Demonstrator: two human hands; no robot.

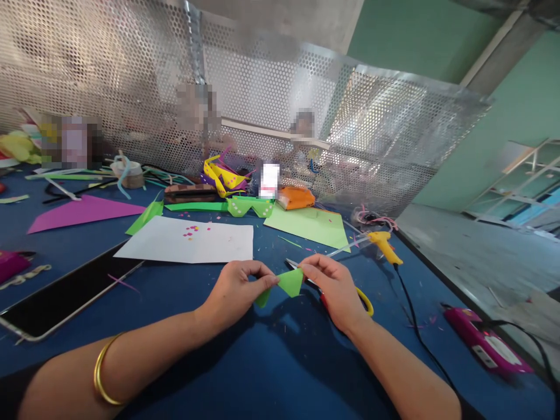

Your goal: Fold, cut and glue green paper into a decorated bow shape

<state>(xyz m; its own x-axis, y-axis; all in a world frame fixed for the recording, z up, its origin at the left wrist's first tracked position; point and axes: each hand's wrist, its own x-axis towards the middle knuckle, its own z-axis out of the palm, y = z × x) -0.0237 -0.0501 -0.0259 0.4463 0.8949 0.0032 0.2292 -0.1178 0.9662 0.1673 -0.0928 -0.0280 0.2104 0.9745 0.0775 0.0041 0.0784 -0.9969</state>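
At the lower middle of the frame, the left hand (234, 291) and the right hand (335, 289) meet over a blue bench (280, 361). Between them is a small green paper piece (286, 284), folded and pointed, held just above the bench. The left hand pinches its left end between thumb and fingertips, the other fingers curled in. The right hand pinches the right edge the same way; it is closed on the paper. A gold bangle (102, 373) sits on the left forearm at the lower left.

Under the right hand lie scissors (326, 291), their blade tips showing just left of the fingers and a yellow handle loop to the right of the wrist; whether the hand touches them cannot be told.

To the right of centre a yellow glue gun (385, 245) lies on the bench, its black cord trailing toward the lower right. A pink device (485, 341) lies near the right edge. Above the hands lie a white sheet (188, 240) and, to its right, a light green sheet (312, 226). A purple sheet (81, 213) lies at the left, and a dark tablet (65, 297) lies at the lower left. A perforated metal screen (262, 87) stands along the back of the bench.
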